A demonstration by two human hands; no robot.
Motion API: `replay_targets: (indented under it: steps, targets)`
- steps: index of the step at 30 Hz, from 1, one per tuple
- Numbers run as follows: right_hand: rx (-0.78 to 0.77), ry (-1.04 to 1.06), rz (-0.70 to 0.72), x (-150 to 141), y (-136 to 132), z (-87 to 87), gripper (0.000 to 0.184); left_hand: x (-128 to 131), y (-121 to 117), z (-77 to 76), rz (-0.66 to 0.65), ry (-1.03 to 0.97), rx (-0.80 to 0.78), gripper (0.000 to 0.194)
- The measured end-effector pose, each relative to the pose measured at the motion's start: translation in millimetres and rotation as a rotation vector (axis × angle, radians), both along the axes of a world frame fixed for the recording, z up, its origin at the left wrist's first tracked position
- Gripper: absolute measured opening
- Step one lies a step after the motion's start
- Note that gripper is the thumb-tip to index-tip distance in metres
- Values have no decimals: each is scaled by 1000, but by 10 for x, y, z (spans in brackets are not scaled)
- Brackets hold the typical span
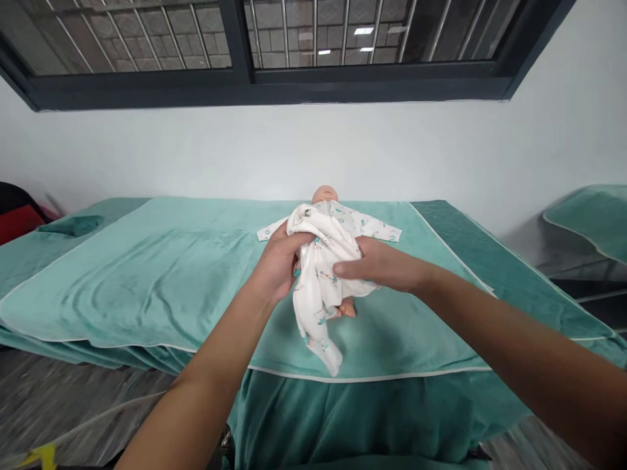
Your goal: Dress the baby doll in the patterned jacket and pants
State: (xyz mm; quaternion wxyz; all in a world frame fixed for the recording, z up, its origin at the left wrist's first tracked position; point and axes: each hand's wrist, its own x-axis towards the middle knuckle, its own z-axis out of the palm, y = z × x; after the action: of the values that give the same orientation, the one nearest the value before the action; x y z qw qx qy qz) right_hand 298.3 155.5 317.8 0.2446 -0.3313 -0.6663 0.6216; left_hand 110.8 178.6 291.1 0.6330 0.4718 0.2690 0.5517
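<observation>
A baby doll (325, 194) lies on its back on a teal towel (161, 274), head toward the wall. It wears a white printed romper (321, 274). My left hand (277, 261) is closed on a bunched part of the romper above the doll's body. My right hand (379, 264) lies across the romper's right side, fingers together and pressed on the cloth. One empty romper leg hangs down toward the towel's front edge, and a bare doll foot (347, 309) shows beneath the cloth.
The towel covers a teal-draped bed (455, 235) against a white wall under a barred window (274, 39). A folded teal cloth (73, 225) lies at the far left, beside a red and black object (14, 215). Another teal bed (592, 219) stands at right.
</observation>
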Motion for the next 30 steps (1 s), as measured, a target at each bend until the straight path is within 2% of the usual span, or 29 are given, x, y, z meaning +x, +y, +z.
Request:
replay_targets:
  steps: [1,2,6,8,11,13,17,19,22,24,26,28,30]
  targets:
    - [-7,-56,31,-10,-5,-4,43,7,0,-1,-18,-21,-9,27]
    - [6,-67,4,-19,0,-4,40,9,-8,-6,-45,-35,-20,31]
    - [126,197,-333,-10,101,15,35,-65,-88,-65,-205,41,-83,46]
    - [119,310,-378,30,160,23,36,-131,-135,-93,-304,133,-94,52]
    - [97,391,-389,111,205,0,36,-193,-170,-112,-394,235,-75,45]
    - [84,418,-409,167,203,-53,38,-179,-156,-125,-328,198,-68,41]
    - [-13,304,-377,260,120,-233,46,-42,-61,-205,-53,-87,-71,47]
    - [-107,195,-305,290,42,-329,49,44,-21,-275,-19,-168,-95,51]
    - [-218,150,-291,317,-103,-473,51,150,-5,-414,-72,-173,-166,49]
    - [-290,147,-356,335,-206,-596,50,198,-22,-522,-97,-98,-229,46]
    - [-366,119,-433,363,-311,-761,48,233,-51,-628,-101,65,-295,40]
    - [-427,83,-495,396,-410,-962,47,258,-83,-711,-105,330,-321,31]
    - [-448,49,-549,418,-490,-1173,48,280,-109,-761,-119,654,-251,19]
